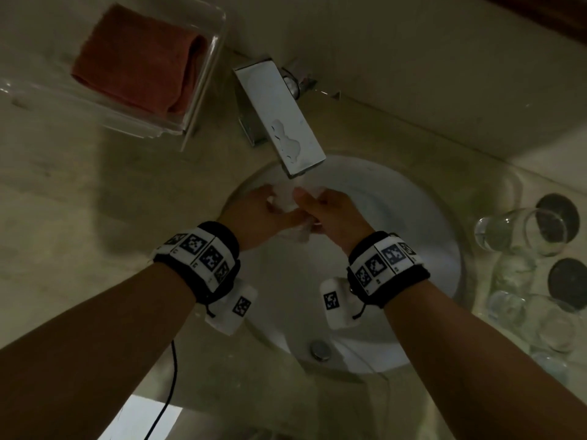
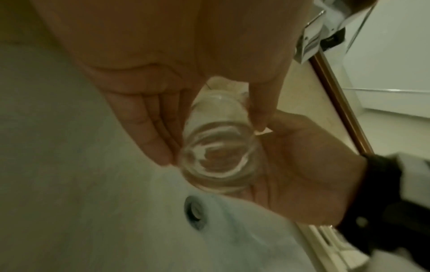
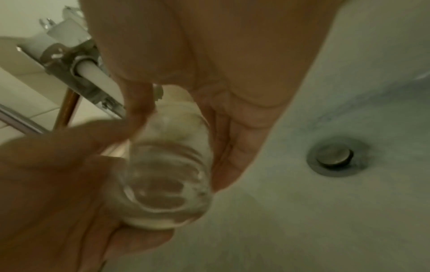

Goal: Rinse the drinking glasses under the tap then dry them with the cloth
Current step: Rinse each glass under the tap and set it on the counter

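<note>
A clear drinking glass (image 1: pixel 287 203) is tilted under the spout of the chrome tap (image 1: pixel 279 112), over the white sink (image 1: pixel 406 223). My left hand (image 1: pixel 263 214) holds it from the left, fingers (image 2: pixel 149 128) along its side and thumb (image 2: pixel 260 110) opposite. From the right, my right hand (image 1: pixel 336 214) wraps the glass (image 3: pixel 167 180), its fingers (image 3: pixel 230 156) round the wall. Water runs from the spout onto the glass. The thick base (image 2: pixel 216 162) faces both wrist cameras. The red cloth (image 1: pixel 136 58) lies folded at the back left.
The cloth sits in a clear tray (image 1: pixel 203 100) on the counter. Several more glasses (image 1: pixel 521 230) lie and stand in a clear tray (image 1: pixel 511 185) right of the sink, beside two dark round coasters (image 1: pixel 568 281). The drain plug (image 1: pixel 320 350) is near the front of the bowl.
</note>
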Demonstrator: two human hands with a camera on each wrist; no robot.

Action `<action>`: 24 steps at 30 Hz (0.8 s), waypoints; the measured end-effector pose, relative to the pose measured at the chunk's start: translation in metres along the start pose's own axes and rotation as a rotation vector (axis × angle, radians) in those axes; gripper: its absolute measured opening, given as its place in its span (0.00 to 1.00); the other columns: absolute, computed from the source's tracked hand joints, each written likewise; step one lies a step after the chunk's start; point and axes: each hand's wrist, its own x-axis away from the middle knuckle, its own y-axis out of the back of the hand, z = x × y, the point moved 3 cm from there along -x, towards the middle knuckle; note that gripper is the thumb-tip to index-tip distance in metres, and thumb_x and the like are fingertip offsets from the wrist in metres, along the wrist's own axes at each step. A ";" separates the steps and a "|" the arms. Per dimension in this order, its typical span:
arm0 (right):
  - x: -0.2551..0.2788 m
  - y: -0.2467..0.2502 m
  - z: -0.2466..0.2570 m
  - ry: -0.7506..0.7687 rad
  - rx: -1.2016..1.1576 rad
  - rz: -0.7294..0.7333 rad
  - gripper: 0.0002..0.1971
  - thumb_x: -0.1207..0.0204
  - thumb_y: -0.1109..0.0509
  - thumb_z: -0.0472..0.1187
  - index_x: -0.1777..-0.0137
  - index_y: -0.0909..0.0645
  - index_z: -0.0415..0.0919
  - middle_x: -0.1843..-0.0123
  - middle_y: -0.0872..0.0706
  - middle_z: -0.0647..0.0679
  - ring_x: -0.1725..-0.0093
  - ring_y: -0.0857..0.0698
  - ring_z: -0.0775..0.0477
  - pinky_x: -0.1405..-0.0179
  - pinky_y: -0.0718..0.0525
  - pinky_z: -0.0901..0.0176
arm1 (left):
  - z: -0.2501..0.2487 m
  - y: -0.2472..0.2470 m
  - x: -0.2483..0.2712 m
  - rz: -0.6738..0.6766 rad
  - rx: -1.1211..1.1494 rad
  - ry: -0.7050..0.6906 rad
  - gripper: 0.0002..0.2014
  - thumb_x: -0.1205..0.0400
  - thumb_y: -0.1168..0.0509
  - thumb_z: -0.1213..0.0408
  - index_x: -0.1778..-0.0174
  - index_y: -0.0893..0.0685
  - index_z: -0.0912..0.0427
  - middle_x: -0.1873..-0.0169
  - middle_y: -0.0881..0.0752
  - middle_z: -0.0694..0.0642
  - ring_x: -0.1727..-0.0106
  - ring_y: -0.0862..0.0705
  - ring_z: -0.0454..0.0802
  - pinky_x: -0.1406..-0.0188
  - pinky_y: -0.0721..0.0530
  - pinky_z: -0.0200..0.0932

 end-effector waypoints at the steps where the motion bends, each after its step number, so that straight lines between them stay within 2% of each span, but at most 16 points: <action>1: 0.001 0.001 0.000 0.049 -0.016 -0.003 0.24 0.26 0.21 0.53 0.36 0.17 0.40 0.47 0.10 0.46 0.44 0.10 0.45 0.42 0.11 0.49 | -0.003 0.002 0.001 -0.023 -0.022 -0.049 0.48 0.45 0.29 0.24 0.34 0.20 0.52 0.45 0.12 0.49 0.47 0.11 0.48 0.41 0.12 0.56; 3: 0.004 0.002 0.000 0.144 0.030 -0.009 0.30 0.27 0.18 0.46 0.28 0.24 0.41 0.40 0.13 0.49 0.40 0.12 0.46 0.41 0.12 0.52 | -0.008 0.006 0.005 -0.062 0.026 -0.090 0.48 0.46 0.26 0.34 0.31 0.24 0.54 0.42 0.13 0.50 0.42 0.13 0.51 0.38 0.14 0.58; 4: 0.006 0.001 0.001 0.192 0.075 -0.009 0.33 0.30 0.17 0.46 0.27 0.26 0.42 0.38 0.14 0.49 0.39 0.12 0.47 0.40 0.12 0.51 | -0.010 0.008 0.006 -0.068 0.044 -0.104 0.48 0.47 0.26 0.37 0.30 0.25 0.54 0.40 0.14 0.51 0.41 0.13 0.51 0.37 0.14 0.58; 7: 0.011 0.001 0.002 0.279 0.084 -0.020 0.40 0.37 0.16 0.48 0.25 0.28 0.45 0.34 0.14 0.50 0.36 0.13 0.48 0.36 0.12 0.42 | -0.015 0.009 0.009 -0.074 0.106 -0.134 0.46 0.45 0.24 0.41 0.30 0.27 0.51 0.40 0.14 0.50 0.40 0.13 0.52 0.37 0.14 0.59; 9: 0.014 0.002 0.005 0.318 0.078 -0.036 0.42 0.38 0.15 0.48 0.24 0.28 0.46 0.33 0.14 0.51 0.34 0.14 0.50 0.33 0.14 0.41 | -0.016 0.009 0.009 -0.101 0.097 -0.147 0.43 0.41 0.20 0.48 0.29 0.29 0.47 0.42 0.15 0.48 0.41 0.13 0.50 0.38 0.13 0.57; 12: 0.018 0.004 0.010 0.349 0.067 -0.051 0.43 0.39 0.13 0.45 0.23 0.27 0.46 0.31 0.15 0.53 0.31 0.15 0.52 0.30 0.16 0.43 | -0.016 0.011 0.008 -0.154 0.022 -0.165 0.44 0.33 0.18 0.62 0.23 0.33 0.47 0.42 0.15 0.46 0.43 0.13 0.46 0.40 0.13 0.52; 14: 0.019 0.005 0.011 0.354 0.059 -0.060 0.43 0.38 0.12 0.40 0.23 0.27 0.45 0.31 0.15 0.52 0.31 0.16 0.51 0.30 0.16 0.43 | -0.018 0.010 0.011 -0.145 0.051 -0.191 0.44 0.34 0.19 0.61 0.24 0.33 0.45 0.42 0.15 0.45 0.42 0.13 0.47 0.39 0.13 0.53; 17: 0.020 0.006 0.012 0.364 0.054 -0.070 0.43 0.38 0.11 0.38 0.23 0.27 0.43 0.31 0.15 0.51 0.31 0.16 0.52 0.29 0.16 0.44 | -0.019 0.009 0.013 -0.111 0.128 -0.205 0.38 0.40 0.23 0.46 0.36 0.33 0.32 0.43 0.17 0.42 0.41 0.14 0.50 0.36 0.14 0.58; 18: 0.020 0.007 0.013 0.367 0.058 -0.072 0.43 0.38 0.11 0.38 0.23 0.27 0.43 0.30 0.15 0.51 0.31 0.16 0.52 0.29 0.16 0.44 | -0.019 0.008 0.012 -0.112 0.130 -0.200 0.37 0.41 0.23 0.46 0.37 0.32 0.32 0.45 0.17 0.41 0.42 0.14 0.50 0.37 0.14 0.58; 21: 0.022 0.008 0.013 0.379 0.064 -0.073 0.44 0.38 0.11 0.38 0.22 0.27 0.42 0.30 0.15 0.51 0.31 0.16 0.53 0.29 0.16 0.47 | -0.019 0.007 0.011 -0.175 0.053 -0.179 0.43 0.34 0.18 0.61 0.24 0.32 0.44 0.43 0.15 0.44 0.43 0.13 0.47 0.40 0.12 0.54; 24: 0.023 0.009 0.012 0.388 0.070 -0.088 0.44 0.38 0.11 0.39 0.22 0.27 0.43 0.30 0.15 0.53 0.31 0.16 0.55 0.29 0.16 0.49 | -0.018 0.007 0.010 -0.198 0.013 -0.193 0.44 0.33 0.19 0.65 0.23 0.33 0.48 0.43 0.15 0.47 0.44 0.13 0.48 0.42 0.12 0.54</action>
